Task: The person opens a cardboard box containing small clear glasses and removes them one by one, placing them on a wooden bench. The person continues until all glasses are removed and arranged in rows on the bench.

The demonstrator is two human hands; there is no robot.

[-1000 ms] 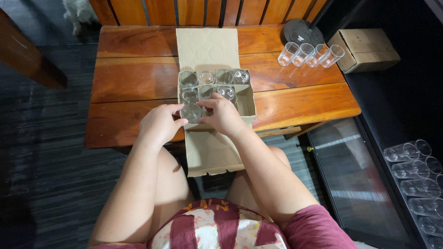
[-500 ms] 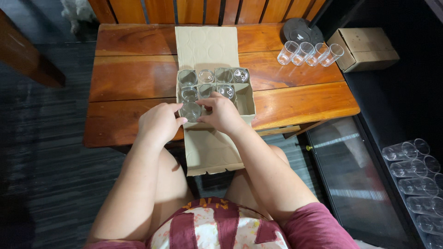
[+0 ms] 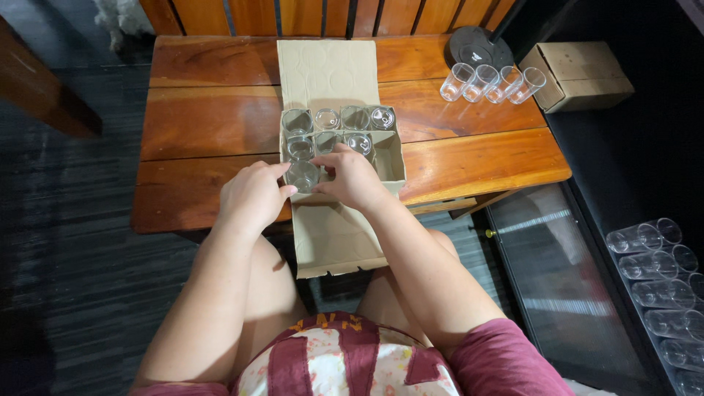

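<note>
While the wooden table fills most of the view w/ its reddish planks, an open cardboard box sits at its near-centre edge, one flap lying flat toward the far side & another hanging off the near edge over the person's lap. Inside the box, cardboard dividers form compartments; several hold clear glasses upright, approx two rows visible, and the right-hand part of the near row looks unfilled.

Both forearms reach fwd from the bottom of the view. Left hand is curled, fingers bent, thumb & fingertips touching a clear glass at the box's near-left corner compartment. Right hand is likewise half-closed, fingers resting on the same glass from the other side, palm over the box's near wall. Glass stands upright, rim up, pinched btwn the two hands; can't tell if it's fully seated in its slot.

Far right on the table, a row of four empty glasses lies side by side, touching, next to a small closed cardboard box. More glasses lie in a line on the dark shelf at the right edge.
</note>
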